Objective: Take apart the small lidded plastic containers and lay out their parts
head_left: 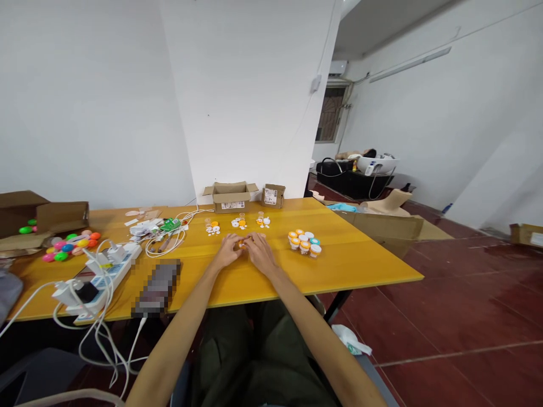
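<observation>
My left hand (pixel 228 251) and my right hand (pixel 260 252) meet over the middle of the table, fingers bent inward and close together. Between their fingertips shows a small orange part (pixel 242 244), mostly covered, so its exact kind stays unclear. Beyond the hands lie three little groups of parts: a left group with a white disc (pixel 216 229), a middle one with an orange ring (pixel 242 223), and a right one with another white disc (pixel 266 221). Small clear cups stand behind them. To the right of my right hand, several small jars (pixel 304 245) with orange, white and teal lids stand packed together.
Two cardboard boxes, one open (pixel 231 198) and one smaller (pixel 273 196), stand against the wall. Leftward are cables, a green circuit board (pixel 172 225), a phone (pixel 158 287), a power strip (pixel 108 280) and colourful balls (pixel 68 247). The table's edge (pixel 382 287) runs near my forearms.
</observation>
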Demonstrator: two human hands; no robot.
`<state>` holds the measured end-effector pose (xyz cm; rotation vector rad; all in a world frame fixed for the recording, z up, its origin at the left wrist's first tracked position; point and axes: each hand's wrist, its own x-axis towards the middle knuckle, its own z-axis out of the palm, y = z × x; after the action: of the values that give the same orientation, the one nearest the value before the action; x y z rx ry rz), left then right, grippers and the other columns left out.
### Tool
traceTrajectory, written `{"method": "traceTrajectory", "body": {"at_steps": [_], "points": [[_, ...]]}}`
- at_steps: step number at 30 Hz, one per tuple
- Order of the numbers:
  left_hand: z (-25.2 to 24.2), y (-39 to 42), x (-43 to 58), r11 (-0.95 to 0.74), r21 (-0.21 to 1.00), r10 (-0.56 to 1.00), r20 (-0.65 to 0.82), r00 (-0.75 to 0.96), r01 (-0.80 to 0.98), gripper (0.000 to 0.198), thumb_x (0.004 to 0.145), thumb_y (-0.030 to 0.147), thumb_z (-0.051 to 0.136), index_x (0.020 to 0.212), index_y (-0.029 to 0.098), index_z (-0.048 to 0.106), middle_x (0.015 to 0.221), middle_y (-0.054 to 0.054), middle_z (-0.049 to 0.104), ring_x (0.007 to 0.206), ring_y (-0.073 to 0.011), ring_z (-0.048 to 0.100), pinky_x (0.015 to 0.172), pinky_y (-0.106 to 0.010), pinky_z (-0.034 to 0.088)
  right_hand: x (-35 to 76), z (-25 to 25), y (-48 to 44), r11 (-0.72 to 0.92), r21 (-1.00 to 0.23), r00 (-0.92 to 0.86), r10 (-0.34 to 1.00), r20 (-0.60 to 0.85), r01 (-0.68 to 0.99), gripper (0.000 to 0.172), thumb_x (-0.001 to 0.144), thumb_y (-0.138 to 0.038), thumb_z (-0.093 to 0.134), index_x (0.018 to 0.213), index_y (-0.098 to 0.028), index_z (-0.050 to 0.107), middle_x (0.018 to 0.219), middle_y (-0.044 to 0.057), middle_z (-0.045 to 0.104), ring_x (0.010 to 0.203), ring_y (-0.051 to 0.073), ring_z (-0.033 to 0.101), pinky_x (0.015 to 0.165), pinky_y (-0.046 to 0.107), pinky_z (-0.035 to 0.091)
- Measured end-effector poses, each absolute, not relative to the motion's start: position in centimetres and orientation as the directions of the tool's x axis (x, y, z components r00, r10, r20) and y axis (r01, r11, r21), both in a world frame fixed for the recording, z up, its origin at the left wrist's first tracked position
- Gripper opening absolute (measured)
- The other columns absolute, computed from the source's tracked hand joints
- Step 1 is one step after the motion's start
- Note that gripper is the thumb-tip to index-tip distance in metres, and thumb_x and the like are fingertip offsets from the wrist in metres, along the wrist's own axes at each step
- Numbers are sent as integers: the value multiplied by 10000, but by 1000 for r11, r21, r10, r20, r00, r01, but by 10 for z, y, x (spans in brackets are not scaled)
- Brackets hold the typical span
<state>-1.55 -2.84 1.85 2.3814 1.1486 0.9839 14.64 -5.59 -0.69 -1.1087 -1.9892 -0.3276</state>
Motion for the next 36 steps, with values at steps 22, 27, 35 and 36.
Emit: {"method": "traceTrajectory", "body": {"at_steps": [22, 27, 35, 36], "points": [[21, -62, -29, -533, 350, 842, 305, 444, 771, 259, 819, 244, 584, 1040, 289, 711, 1086, -54, 594, 1049, -269, 466, 955, -440, 376, 146, -6, -60, 676, -83, -467, 587, 661, 732, 159, 929, -131, 564, 945, -234, 684, 1132, 94, 617, 1042, 221, 575, 874, 385, 507], [23, -64, -28, -533, 363, 840, 337, 425, 764, 286, 812, 217, 579, 1070, 280, 684, 1054, -47, 592, 1019, -255, 480, 948, -430, 385, 145, -7, -58, 677, -71, -477, 585, 656, 733, 149, 931, -123, 556, 926, -219, 670, 1116, 99, 620, 1030, 217, 580, 848, 366, 508], [30, -66, -26, -519, 354, 850, 310, 426, 778, 160, 819, 198, 549, 913, 234, 673, 958, -54, 621, 990, -258, 495, 939, -427, 391, 144, -7, -57, 667, -53, -489, 595, 638, 743, 198, 921, -78, 531, 971, -221, 658, 1127, 92, 614, 1040, 216, 567, 866, 362, 495], [30, -66, -26, -521, 350, 849, 310, 428, 779, 157, 819, 199, 550, 908, 234, 674, 957, -55, 624, 991, -260, 496, 938, -427, 391, 144, -7, -58, 668, -50, -491, 594, 638, 743, 209, 917, -69, 527, 975, -222, 657, 1127, 92, 614, 1042, 217, 565, 872, 362, 493]]}}
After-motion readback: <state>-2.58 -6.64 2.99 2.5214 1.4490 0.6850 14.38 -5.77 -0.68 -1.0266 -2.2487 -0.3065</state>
